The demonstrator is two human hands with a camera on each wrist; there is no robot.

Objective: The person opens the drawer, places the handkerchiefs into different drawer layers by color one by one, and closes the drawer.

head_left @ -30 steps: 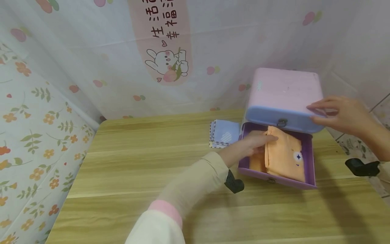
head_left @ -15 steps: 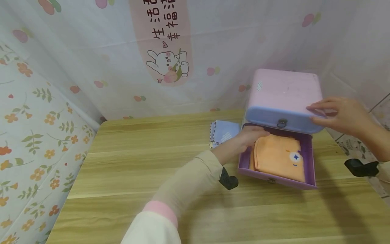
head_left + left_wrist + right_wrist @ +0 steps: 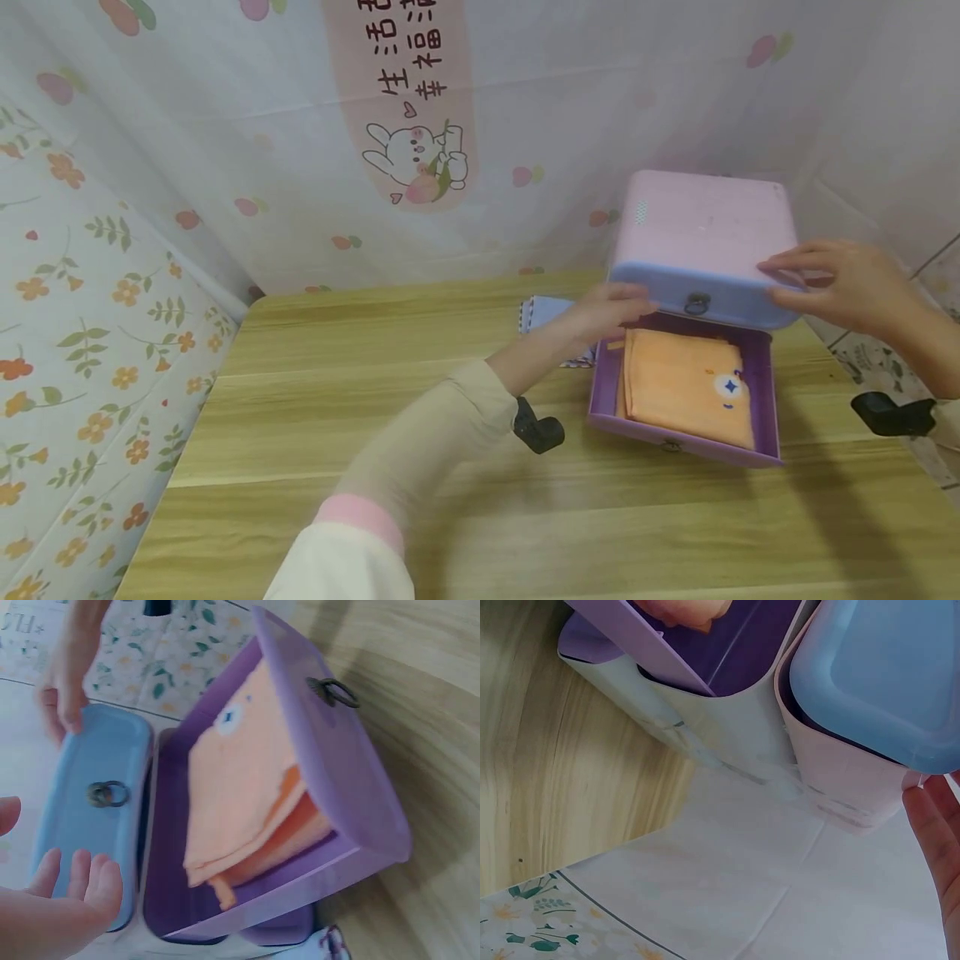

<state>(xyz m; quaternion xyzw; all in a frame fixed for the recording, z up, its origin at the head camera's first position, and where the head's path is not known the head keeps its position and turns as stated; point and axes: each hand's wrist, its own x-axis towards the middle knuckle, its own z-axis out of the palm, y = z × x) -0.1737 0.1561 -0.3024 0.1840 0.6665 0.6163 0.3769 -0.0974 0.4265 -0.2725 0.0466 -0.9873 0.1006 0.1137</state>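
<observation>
Orange cloth lies in the purple drawer (image 3: 345, 772): a folded towel (image 3: 686, 387) with an animal face printed on its top layer, its layers parted at an open edge and a small hanging loop (image 3: 223, 892) beside that edge. The drawer stands pulled out below a blue drawer front (image 3: 731, 300), which sits closed under the pink cabinet top (image 3: 708, 221). Each of the 2 drawers has 1 bronze-toned ring pull. The left hand (image 3: 611, 308) is released, its fingers loosely extended just above the purple drawer's back corner, near the left end of the blue front; whether it touches that front I cannot tell. The right hand (image 3: 862, 279), at the opposite end, rests fairly straight fingers on the cabinet's front corner, thumb apart from them, touching without clenching. Left of the drawer, partly hidden by the left forearm, folded blue cloth (image 3: 543, 310) with checked edging lies on the wood-grain table (image 3: 337, 375). A black fitting (image 3: 540, 429) shows at the left wrist, below a cream sleeve (image 3: 427, 450) with a pink band. Behind hangs white fruit-print fabric (image 3: 562, 83) bearing a cartoon rabbit (image 3: 416, 158); flower-print fabric (image 3: 97, 333) covers the left side.
</observation>
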